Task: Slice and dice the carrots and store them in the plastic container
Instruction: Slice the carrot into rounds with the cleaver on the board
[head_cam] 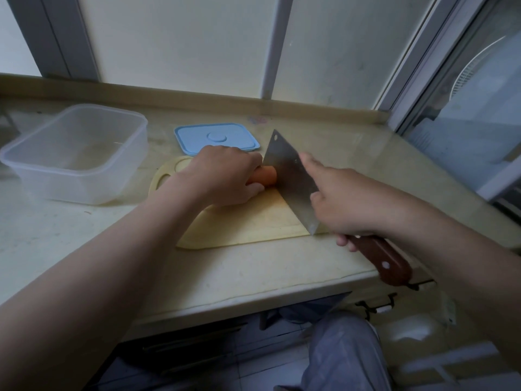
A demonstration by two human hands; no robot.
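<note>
Cleaver (290,179) handle is sitting in the curled right hand (346,204), forefinger stretching along the blade. Beyond, the left hand (222,176) is clamping the carrot (265,175) to the board (253,221). Stiff, round and probably apt to roll, it is wanting pinning beside the blade. Plastic container (76,153) is standing farther left of that hand.

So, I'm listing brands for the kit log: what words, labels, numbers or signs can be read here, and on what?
None can be read in this view.
cleaver: plain steel blade, no brand shows.
blue lid: a raised round shape only, no lettering.
plastic container: no label shows.
Faint coloured mark on the counter: too blurred to read.
</note>
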